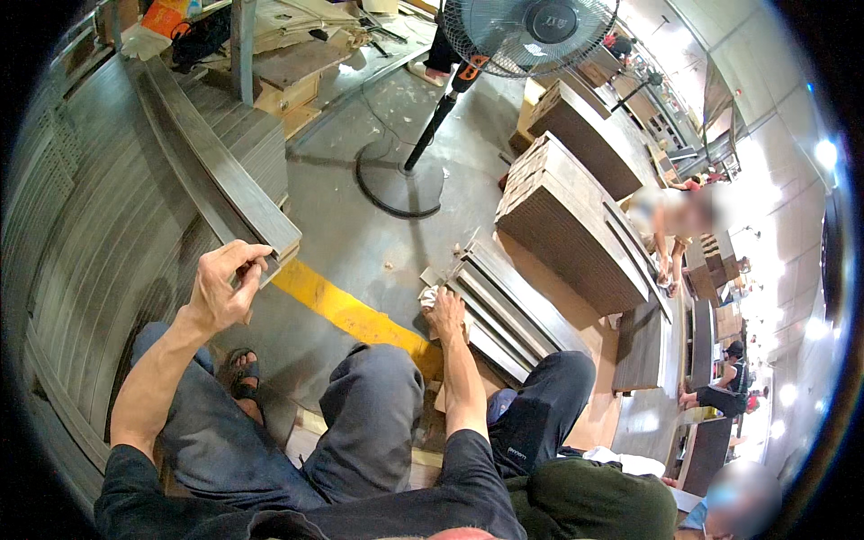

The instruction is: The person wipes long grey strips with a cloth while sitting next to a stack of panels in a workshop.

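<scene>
At 9 o'clock from the view's centre, L grip (225, 288) pinches the near end of a long grey-brown plank (229, 184) betw. thumb & fingers; the plank runs off toward 10 o'clock, over a stack of similar boards (247, 144). R grip (447, 315), just off centre toward 6, has its fingers curled round a bunched white cloth (430, 294), at the near-L end of a group of narrow grey planks (517, 306) lying toward 4.

Approx. 8 o'clock, a yellow stripe (346, 306) crosses the grey floor (333, 198) betw. the 2 hands; farther out same way, a dark sandal (244, 373) on a foot. Toward 12, round fan base (400, 200) stands on the floor, its fan head (531, 31) nearer 1.

Tall board stack (571, 229) approx. 2–3 o'clock, another stack (585, 135) behind it. Co-worker (661, 220) by the taller stack, approx. 3, arms lowered; can't tell what that person's hands hold. At 5, close by, a dark green garment (589, 504).
</scene>
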The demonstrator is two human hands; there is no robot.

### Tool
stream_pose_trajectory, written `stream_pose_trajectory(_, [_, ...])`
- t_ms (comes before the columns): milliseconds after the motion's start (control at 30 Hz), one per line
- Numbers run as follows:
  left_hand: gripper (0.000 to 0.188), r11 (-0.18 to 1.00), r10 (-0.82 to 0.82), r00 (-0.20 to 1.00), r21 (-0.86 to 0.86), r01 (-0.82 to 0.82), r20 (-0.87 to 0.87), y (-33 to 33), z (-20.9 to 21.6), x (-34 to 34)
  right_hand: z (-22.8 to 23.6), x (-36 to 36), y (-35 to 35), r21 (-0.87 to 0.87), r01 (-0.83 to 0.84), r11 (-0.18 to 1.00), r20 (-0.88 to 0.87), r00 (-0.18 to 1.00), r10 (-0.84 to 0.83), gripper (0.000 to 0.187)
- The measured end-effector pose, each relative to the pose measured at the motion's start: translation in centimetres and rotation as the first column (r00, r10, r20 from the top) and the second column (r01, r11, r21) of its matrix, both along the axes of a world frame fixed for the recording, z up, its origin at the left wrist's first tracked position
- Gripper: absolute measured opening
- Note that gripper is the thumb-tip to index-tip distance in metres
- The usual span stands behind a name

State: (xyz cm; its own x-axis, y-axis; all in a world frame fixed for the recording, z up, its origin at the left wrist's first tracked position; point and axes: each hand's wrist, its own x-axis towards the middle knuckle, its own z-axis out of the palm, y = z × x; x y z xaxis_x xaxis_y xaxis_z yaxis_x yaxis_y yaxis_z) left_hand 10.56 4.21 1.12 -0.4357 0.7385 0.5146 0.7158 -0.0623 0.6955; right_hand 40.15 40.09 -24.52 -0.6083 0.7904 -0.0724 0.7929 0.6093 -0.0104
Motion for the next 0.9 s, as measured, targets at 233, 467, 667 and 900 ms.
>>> stream_pose_trajectory(233, [0.024,0.998,-0.062,0.997,0.02,0.061,0.05,0.5,-0.9,0.5,11.7,-8.3,0.0,0.245,-0.353,0.903,-0.28,0.866,0.415,0.06])
stream_pose_trajectory(467, [0.024,0.996,-0.085,0.987,0.011,0.085,0.134,2.3,-1.2,2.2,35.9,-16.3,-6.8,0.483,-0.463,0.743,-0.632,0.402,0.662,0.046])
stream_pose_trajectory(667, [0.075,0.988,-0.152,0.978,0.024,0.15,0.141,3.8,-2.3,4.2,52.1,-17.6,-15.2,0.37,-0.583,0.723,-0.853,0.096,0.513,0.041])
stream_pose_trajectory(900, [0.085,0.925,-0.257,0.955,0.323,0.2,0.146,4.1,-0.8,9.5,49.6,-15.2,-17.4,0.12,-0.619,0.776,-0.992,-0.046,0.116,0.025])
